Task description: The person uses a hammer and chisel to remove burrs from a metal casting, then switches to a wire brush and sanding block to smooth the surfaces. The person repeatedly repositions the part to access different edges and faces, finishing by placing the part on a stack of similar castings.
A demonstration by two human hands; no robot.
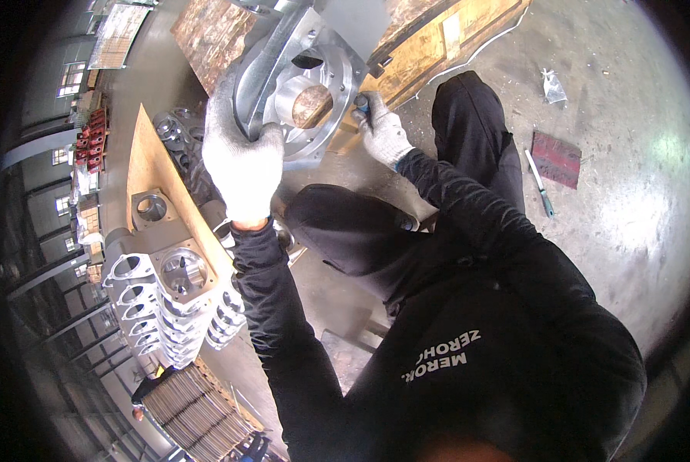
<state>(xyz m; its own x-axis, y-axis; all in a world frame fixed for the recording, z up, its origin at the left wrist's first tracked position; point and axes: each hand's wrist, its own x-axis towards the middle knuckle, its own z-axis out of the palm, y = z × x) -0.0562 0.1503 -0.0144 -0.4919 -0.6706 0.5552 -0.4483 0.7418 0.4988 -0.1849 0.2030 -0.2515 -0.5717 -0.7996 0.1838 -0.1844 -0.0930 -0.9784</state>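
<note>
A large silver-grey metal casting (286, 96) with a round flange and open bore is at the top middle. My left hand (245, 162), in a white knit glove, grips its left rim, with the thumb over the near edge. Also gloved, my right hand (383, 137) is closed at the casting's right side. From its fingers sticks the end of a small dark-blue, rounded handle (362, 102); the rest of that tool is hidden. Under the casting lies a worn, stained board (206, 38).
Rows of similar castings (183, 271) stand at left by a wooden panel (146, 165). On the floor at right lie a scraper-like tool with a green handle (546, 202), a red sheet (557, 159) and a plastic bag (553, 86). A person (139, 412) is at far lower left.
</note>
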